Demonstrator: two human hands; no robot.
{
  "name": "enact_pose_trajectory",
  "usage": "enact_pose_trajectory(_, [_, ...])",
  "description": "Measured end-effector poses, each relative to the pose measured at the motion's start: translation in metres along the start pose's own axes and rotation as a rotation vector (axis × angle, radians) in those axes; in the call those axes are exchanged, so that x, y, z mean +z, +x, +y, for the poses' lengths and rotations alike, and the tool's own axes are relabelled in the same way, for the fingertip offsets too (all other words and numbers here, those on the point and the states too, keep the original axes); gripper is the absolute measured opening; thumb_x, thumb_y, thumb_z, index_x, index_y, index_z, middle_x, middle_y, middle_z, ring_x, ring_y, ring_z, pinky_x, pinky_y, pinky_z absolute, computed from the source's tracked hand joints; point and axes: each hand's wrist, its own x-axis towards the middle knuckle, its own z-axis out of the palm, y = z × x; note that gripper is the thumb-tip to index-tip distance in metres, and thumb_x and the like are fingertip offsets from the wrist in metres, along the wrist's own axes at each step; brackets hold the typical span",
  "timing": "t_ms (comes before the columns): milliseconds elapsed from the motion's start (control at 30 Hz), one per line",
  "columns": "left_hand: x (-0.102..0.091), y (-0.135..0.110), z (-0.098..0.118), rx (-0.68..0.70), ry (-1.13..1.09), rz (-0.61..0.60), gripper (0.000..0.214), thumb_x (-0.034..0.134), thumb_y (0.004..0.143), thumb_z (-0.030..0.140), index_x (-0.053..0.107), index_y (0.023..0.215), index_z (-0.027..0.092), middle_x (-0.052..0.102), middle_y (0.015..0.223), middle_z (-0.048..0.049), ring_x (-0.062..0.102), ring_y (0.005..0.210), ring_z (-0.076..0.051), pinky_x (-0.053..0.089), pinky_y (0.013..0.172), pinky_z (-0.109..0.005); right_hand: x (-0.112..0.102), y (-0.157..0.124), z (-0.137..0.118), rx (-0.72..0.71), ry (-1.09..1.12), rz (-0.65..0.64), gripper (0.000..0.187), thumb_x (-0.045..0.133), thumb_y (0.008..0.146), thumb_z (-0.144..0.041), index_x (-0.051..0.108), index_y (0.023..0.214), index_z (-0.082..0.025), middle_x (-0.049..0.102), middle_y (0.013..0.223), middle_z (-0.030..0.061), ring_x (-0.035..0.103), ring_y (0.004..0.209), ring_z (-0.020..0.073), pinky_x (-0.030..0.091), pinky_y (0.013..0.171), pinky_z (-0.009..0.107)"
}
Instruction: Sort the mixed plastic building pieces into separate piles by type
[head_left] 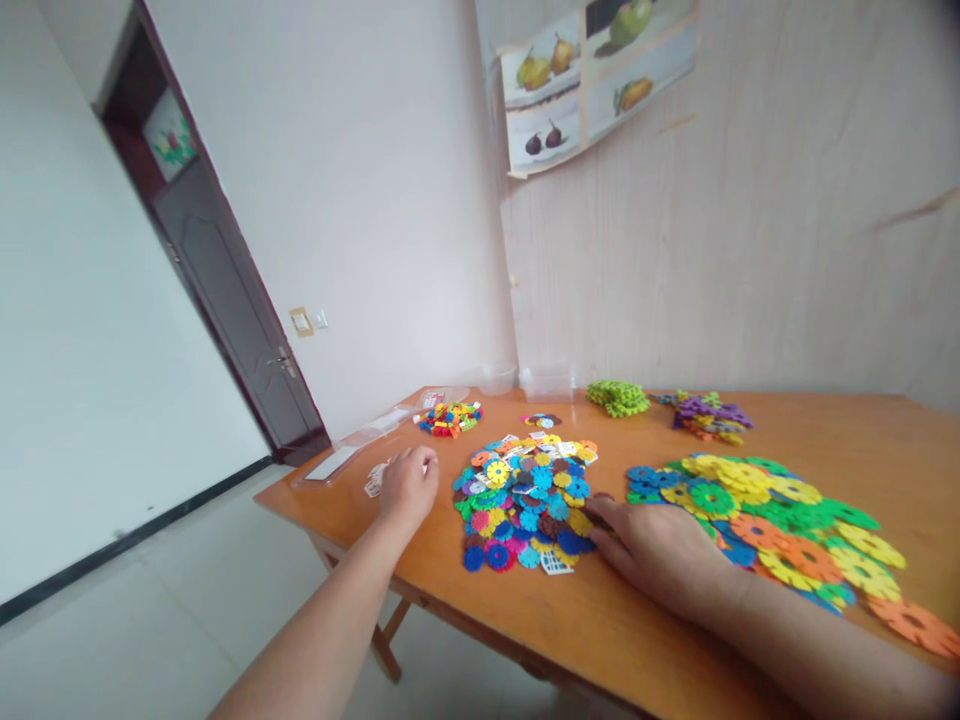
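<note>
Right fingers [609,545] right at the edge of the mixed disc pile [517,510]!
The right hand [664,555] is half-curled there, grip impossible to tell; over on the left, the left hand [410,485] is curled beside white pieces [373,480], its grasp hidden too. The pile sits between them on the table [439,555], larger flower discs [795,520] to the right, coloured blocks [448,419] and green pieces [617,398] behind.

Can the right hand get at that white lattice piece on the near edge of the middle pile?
Probably yes: the white lattice piece looks largely uncovered at the near edge of the middle pile, and the right hand is close by on its right, with bare table showing between them.
</note>
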Motion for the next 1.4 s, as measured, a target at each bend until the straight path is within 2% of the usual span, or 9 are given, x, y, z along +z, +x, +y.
enact_pose_trajectory(167, [0.006,-0.014,0.013,0.135,-0.072,-0.048,0.023,0.041,0.092,0.028,0.063,0.096,0.022,0.069,0.093,-0.0063,0.061,0.093,-0.02,0.04,0.079,-0.028,-0.009,0.001,0.002,0.109,0.046,0.005,0.033,0.035,0.095,-0.032,0.065,0.108,-0.027,0.073,0.083,0.0062,0.068,0.077,0.0205,0.041,0.065,0.027])
enact_pose_trajectory(467, [0.004,-0.02,0.027,0.099,0.109,-0.149,0.025,0.04,0.092,0.028,0.064,0.094,0.023,0.067,0.086,-0.0071,0.06,0.086,-0.022,0.037,0.071,-0.029,-0.015,0.004,0.007,0.159,0.025,-0.051,0.036,0.036,0.096,-0.036,0.07,0.104,-0.03,0.073,0.089,0.005,0.067,0.084,0.02,0.042,0.07,0.026])
enact_pose_trajectory(733, [0.009,-0.018,0.026,0.122,0.138,-0.144,0.023,0.042,0.09,0.027,0.065,0.093,0.024,0.068,0.084,-0.0063,0.061,0.084,-0.022,0.036,0.067,-0.029,-0.01,0.012,0.004,0.153,-0.041,-0.054,0.042,0.036,0.094,-0.05,0.07,0.11,-0.031,0.073,0.093,0.0064,0.068,0.081,0.0226,0.042,0.066,0.029])
enact_pose_trajectory(1000, [0.011,-0.017,0.024,0.122,0.121,-0.131,0.02,0.043,0.088,0.028,0.063,0.091,0.024,0.067,0.083,-0.0059,0.06,0.081,-0.023,0.035,0.065,-0.03,-0.005,0.025,0.01,0.189,-0.019,-0.11,0.033,0.047,0.087,-0.043,0.072,0.1,-0.025,0.073,0.088,0.0069,0.067,0.08,0.0221,0.035,0.059,0.027])
enact_pose_trajectory(1200, [0.014,-0.017,0.022,0.172,0.099,-0.123,0.017,0.044,0.088,0.025,0.061,0.085,0.023,0.065,0.086,-0.0061,0.059,0.082,-0.022,0.035,0.067,-0.03,-0.023,0.036,0.008,0.218,0.019,-0.095,0.029,0.053,0.082,-0.042,0.071,0.098,-0.025,0.073,0.087,0.0049,0.065,0.079,0.0203,0.034,0.059,0.025])
enact_pose_trajectory(1400, [0.012,-0.019,0.024,0.187,0.104,-0.138,0.018,0.044,0.088,0.023,0.061,0.087,0.021,0.063,0.091,-0.0063,0.057,0.088,-0.021,0.038,0.074,-0.031,-0.046,0.076,0.017,0.222,0.023,-0.015,0.033,0.054,0.082,-0.042,0.071,0.102,-0.023,0.073,0.089,0.0062,0.065,0.077,0.0189,0.034,0.057,0.025])
